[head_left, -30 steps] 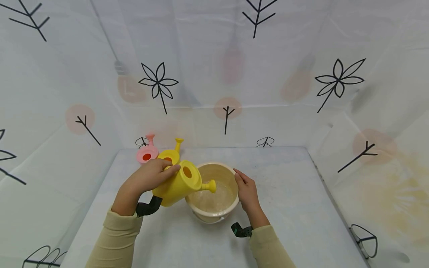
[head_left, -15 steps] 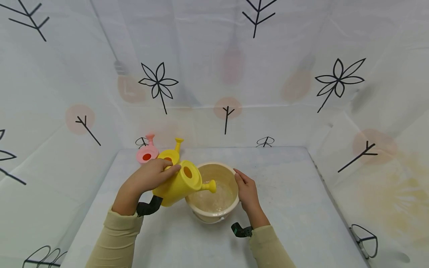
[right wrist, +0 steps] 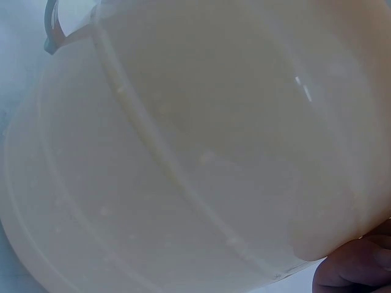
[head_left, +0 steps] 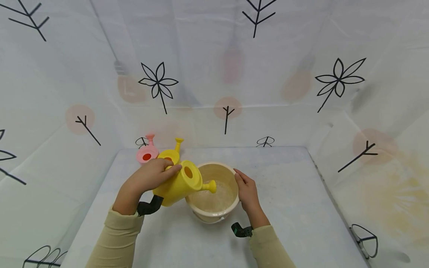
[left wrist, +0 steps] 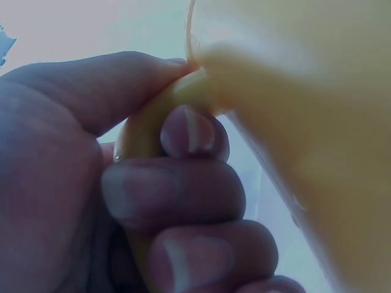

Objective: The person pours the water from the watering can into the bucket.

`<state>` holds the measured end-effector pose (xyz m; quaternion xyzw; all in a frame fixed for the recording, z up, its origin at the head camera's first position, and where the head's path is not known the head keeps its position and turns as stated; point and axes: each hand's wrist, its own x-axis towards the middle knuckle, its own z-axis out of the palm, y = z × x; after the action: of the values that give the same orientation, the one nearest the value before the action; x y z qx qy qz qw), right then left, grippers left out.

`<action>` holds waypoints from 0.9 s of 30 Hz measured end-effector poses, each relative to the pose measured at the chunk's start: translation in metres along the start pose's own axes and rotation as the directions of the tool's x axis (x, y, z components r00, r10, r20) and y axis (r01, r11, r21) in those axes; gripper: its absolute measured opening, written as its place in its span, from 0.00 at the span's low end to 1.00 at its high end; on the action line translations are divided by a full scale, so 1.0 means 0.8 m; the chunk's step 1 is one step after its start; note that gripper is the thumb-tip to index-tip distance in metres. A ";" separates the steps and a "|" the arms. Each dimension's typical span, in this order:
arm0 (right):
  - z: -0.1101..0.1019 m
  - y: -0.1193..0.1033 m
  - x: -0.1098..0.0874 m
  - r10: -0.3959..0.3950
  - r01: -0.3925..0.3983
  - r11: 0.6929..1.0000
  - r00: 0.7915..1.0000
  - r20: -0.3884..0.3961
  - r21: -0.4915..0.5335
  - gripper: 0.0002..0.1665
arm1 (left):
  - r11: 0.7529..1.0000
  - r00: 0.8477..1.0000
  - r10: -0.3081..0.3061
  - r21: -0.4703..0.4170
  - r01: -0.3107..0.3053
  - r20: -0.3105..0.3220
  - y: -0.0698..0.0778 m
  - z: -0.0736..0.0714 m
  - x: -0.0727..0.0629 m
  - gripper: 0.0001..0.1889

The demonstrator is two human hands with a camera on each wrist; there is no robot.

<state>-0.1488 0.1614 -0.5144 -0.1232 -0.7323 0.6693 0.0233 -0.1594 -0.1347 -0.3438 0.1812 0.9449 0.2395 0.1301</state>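
A yellow watering can is tilted to the right, its spout over the mouth of a cream bucket. My left hand grips the can by its handle. In the left wrist view, the fingers curl round the yellow handle with the thumb along its top. My right hand holds the bucket's rim at its right side. The right wrist view shows the bucket's translucent wall, with part of the right hand at the lower corner. Shallow clear liquid appears to lie in the bucket.
Behind the left hand stand a second yellow watering can and a pink watering can. The white table meets patterned cloth walls at its back and sides. A bail handle is attached to the bucket.
Both hands, the watering can and the bucket stay almost in the same place. Only the light on the liquid in the bucket differs slightly.
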 end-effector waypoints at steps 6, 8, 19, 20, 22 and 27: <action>0.000 0.000 0.000 0.001 -0.001 1.000 1.000 0.005 -0.003 0.24 | 1.000 1.000 -0.001 0.014 0.001 0.004 0.002 0.000 0.001 0.23; 0.000 0.001 0.000 0.001 -0.001 1.000 1.000 0.006 -0.002 0.24 | 1.000 1.000 -0.002 0.016 0.002 0.006 0.003 -0.001 0.001 0.23; 0.000 -0.001 -0.001 -0.005 0.005 1.000 1.000 0.005 0.006 0.24 | 0.999 1.000 -0.003 0.032 0.002 0.013 0.008 -0.003 0.001 0.23; 0.000 -0.001 -0.001 -0.005 0.005 1.000 1.000 0.006 0.007 0.23 | 0.999 1.000 -0.003 0.034 0.003 0.013 0.007 -0.002 0.001 0.23; 0.000 -0.001 -0.001 0.000 0.000 1.000 1.000 0.007 0.005 0.23 | 0.999 1.000 -0.002 0.039 0.002 0.013 0.007 -0.002 0.001 0.23; -0.001 0.000 0.000 0.000 0.000 1.000 1.000 0.008 0.001 0.23 | 0.999 1.000 0.005 0.043 -0.006 0.010 0.008 -0.002 0.002 0.23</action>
<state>-0.1484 0.1619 -0.5144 -0.1204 -0.7320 0.6703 0.0207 -0.1594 -0.1294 -0.3391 0.1877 0.9487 0.2186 0.1302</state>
